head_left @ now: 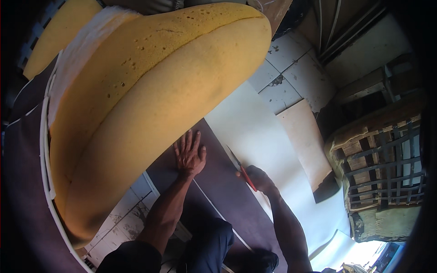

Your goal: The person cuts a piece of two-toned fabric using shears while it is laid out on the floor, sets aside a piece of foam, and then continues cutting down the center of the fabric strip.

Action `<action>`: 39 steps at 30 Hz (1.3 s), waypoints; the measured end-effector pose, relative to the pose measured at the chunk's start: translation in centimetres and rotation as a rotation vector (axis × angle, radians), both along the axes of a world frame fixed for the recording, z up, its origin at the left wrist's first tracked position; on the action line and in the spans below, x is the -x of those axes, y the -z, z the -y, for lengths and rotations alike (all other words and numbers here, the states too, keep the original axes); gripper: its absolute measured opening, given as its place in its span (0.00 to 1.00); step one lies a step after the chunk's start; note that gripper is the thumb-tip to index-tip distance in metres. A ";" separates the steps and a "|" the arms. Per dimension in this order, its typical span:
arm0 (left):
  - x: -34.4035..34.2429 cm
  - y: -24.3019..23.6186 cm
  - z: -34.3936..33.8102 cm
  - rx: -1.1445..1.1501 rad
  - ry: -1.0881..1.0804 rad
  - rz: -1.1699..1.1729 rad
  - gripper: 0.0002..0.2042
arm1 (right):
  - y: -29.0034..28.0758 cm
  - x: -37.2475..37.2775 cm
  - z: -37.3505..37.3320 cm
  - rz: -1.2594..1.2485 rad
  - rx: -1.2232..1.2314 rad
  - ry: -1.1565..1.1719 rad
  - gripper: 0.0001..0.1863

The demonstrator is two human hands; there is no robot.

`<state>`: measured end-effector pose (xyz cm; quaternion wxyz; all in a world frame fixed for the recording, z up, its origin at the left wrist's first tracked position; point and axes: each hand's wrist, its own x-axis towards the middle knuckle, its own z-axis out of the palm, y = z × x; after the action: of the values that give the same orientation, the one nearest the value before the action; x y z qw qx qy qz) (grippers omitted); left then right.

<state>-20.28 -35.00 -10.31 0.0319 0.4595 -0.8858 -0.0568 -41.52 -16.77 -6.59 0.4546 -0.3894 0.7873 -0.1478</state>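
Note:
My left hand (190,157) lies flat with its fingers spread on a dark brown sheet of upholstery material (227,175), just beside the big yellow foam cushion. To its right, my right hand (260,181) is closed around scissors (248,177) with red handles. Their dark blades point up and to the left, along the border where the brown meets a wide white sheet (268,132). I cannot tell whether the blades are apart or whether they touch the material. Thin pale lines run along the brown material.
The curved yellow foam cushion (182,77) fills the upper left, edged by brown covering (22,164) with white trim. A tan piece (305,136) lies right of the white sheet on the tiled floor (302,75). At far right stands a frame with woven straps (382,166).

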 end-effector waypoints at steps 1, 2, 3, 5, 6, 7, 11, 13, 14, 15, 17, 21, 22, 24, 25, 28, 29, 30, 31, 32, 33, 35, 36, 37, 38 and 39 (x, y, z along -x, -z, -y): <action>0.0 -0.2 -0.1 -0.062 -0.009 0.030 0.30 | -0.2 -0.1 0.5 0.054 0.014 0.004 0.38; 0.1 -0.4 -0.1 -0.097 -0.017 0.012 0.31 | -0.4 0.0 1.2 0.064 -0.057 0.001 0.39; 0.3 -0.7 0.2 -0.100 -0.014 -0.011 0.31 | -0.6 0.2 2.1 0.071 -0.026 0.002 0.40; 0.5 -1.2 0.3 -0.184 -0.056 0.032 0.31 | -1.3 0.0 3.0 -0.012 0.005 0.029 0.40; 0.5 -1.4 0.4 -0.182 -0.048 0.026 0.31 | -1.6 0.1 3.5 0.023 0.003 0.039 0.40; 0.7 -1.5 0.4 -0.183 -0.051 0.016 0.31 | -1.7 0.2 4.1 0.036 -0.083 0.025 0.39; 0.7 -2.0 0.4 -0.277 -0.065 -0.022 0.31 | -1.4 0.5 6.5 0.058 -0.057 -0.075 0.42; 0.7 -2.2 0.5 -0.308 -0.079 -0.009 0.31 | -1.2 0.3 7.2 0.025 -0.189 -0.070 0.34; 0.7 -2.2 0.5 -0.293 -0.065 -0.016 0.31 | -1.2 0.2 7.4 0.017 -0.076 -0.049 0.34; 0.7 -2.2 0.6 -0.281 -0.058 -0.027 0.31 | -1.2 0.1 7.6 0.001 -0.030 -0.055 0.35; 0.6 -2.1 0.7 -0.355 -0.104 -0.056 0.30 | -1.0 0.2 8.7 0.018 0.005 -0.059 0.37; 0.6 -1.8 0.6 -0.401 -0.124 -0.081 0.31 | -0.9 0.4 11.4 0.118 -0.188 -0.129 0.40; 0.6 -1.8 0.7 -0.390 -0.108 -0.049 0.30 | -1.0 0.1 11.7 0.029 -0.101 -0.094 0.42; 0.7 -1.6 0.7 -0.311 -0.092 0.002 0.30 | -1.0 -0.1 12.3 -0.010 0.040 -0.054 0.44; 0.8 -1.5 0.9 -0.268 -0.098 -0.018 0.30 | -0.8 -0.1 12.7 -0.025 0.121 -0.042 0.44; 0.9 -1.2 0.9 -0.372 -0.082 0.041 0.30 | 0.2 0.2 14.2 0.120 -0.232 -0.147 0.40; 0.9 -1.2 0.9 -0.360 -0.065 -0.052 0.30 | 0.5 0.5 14.6 0.145 -0.272 -0.152 0.40; 0.8 -1.1 0.9 -0.342 -0.070 -0.078 0.31 | 0.8 0.1 14.8 0.036 -0.100 -0.106 0.44; 0.6 -1.2 0.7 -0.329 -0.079 -0.043 0.31 | 1.1 -0.4 15.3 -0.055 0.007 -0.092 0.50; 0.6 -1.1 0.7 -0.299 -0.071 -0.031 0.31 | 1.0 0.0 15.3 -0.027 0.064 -0.099 0.51; 0.5 -1.1 0.5 -0.216 -0.075 -0.070 0.31 | 1.0 -0.2 15.8 -0.042 0.153 -0.077 0.51; 0.2 -0.9 0.3 -0.280 -0.018 -0.023 0.31 | 0.7 0.0 16.6 0.117 0.028 -0.147 0.46; 0.2 -0.7 0.3 -0.087 0.026 -0.084 0.31 | 0.6 0.0 17.1 0.137 -0.065 -0.145 0.42; 0.3 -0.5 0.4 -0.118 0.019 -0.105 0.31 | 0.4 0.0 17.5 0.072 0.015 -0.109 0.38; 0.3 -0.4 0.3 -0.060 0.036 -0.134 0.31 | 0.4 -0.3 18.0 0.062 0.017 -0.059 0.34; 0.3 -0.4 0.3 -0.105 0.007 -0.119 0.31 | 0.5 -0.5 18.3 0.045 0.130 -0.009 0.42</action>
<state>-20.56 -35.34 -9.92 0.0602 0.4533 -0.8797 -0.1304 -41.01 -35.03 -7.07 0.4467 -0.4181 0.7639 -0.2051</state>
